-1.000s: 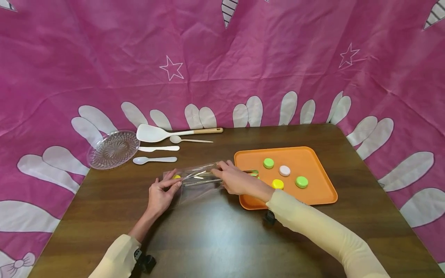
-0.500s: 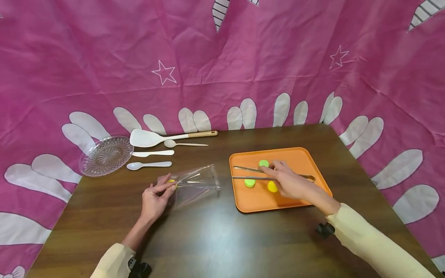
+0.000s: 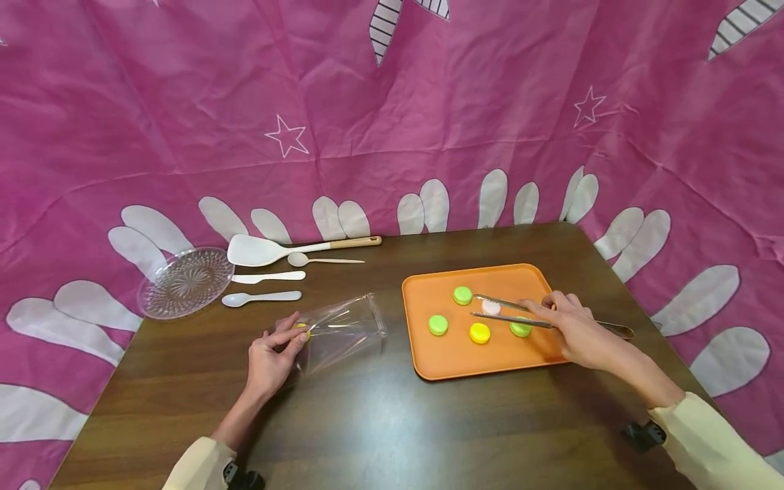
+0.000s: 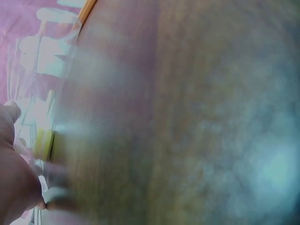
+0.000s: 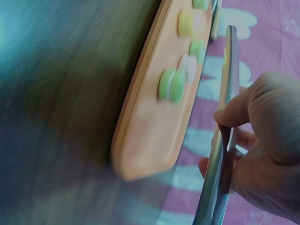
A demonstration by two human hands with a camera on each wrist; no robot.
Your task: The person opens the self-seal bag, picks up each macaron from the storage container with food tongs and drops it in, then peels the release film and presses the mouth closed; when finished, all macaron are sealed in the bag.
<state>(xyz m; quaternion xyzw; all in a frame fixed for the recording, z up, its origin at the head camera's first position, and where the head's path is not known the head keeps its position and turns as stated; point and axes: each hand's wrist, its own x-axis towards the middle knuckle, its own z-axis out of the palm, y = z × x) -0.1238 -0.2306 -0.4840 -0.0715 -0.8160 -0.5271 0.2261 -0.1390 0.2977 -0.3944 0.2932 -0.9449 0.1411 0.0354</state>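
Note:
My left hand (image 3: 269, 361) pinches the closed end of a clear plastic bag (image 3: 344, 332) lying on the table. Inside the bag, by my fingertips, is a yellow macaron (image 3: 305, 331), also visible in the left wrist view. The bag's wider end points right, toward an orange tray (image 3: 447, 366). Over the tray's right side, my right hand (image 3: 582, 332) holds metal tongs (image 3: 513, 319), their arms spread and tips pointing left. Beneath the tongs lie a pale pink macaron (image 3: 491, 307) and a green macaron (image 3: 520, 329). The tongs hold nothing.
Also on the tray are a yellow macaron (image 3: 480, 333) and two green ones. At the back left stand a clear patterned plate (image 3: 186, 282), a white spatula (image 3: 257, 251), a wooden spoon (image 3: 299, 259), a white knife (image 3: 269, 277) and a white spoon (image 3: 263, 297). A pink curtain (image 3: 343, 88) hangs behind.
My right hand has drawn the tongs away from the bag and carried them right over the tray. The left hand keeps its pinch on the bag. The head view has shifted slightly.

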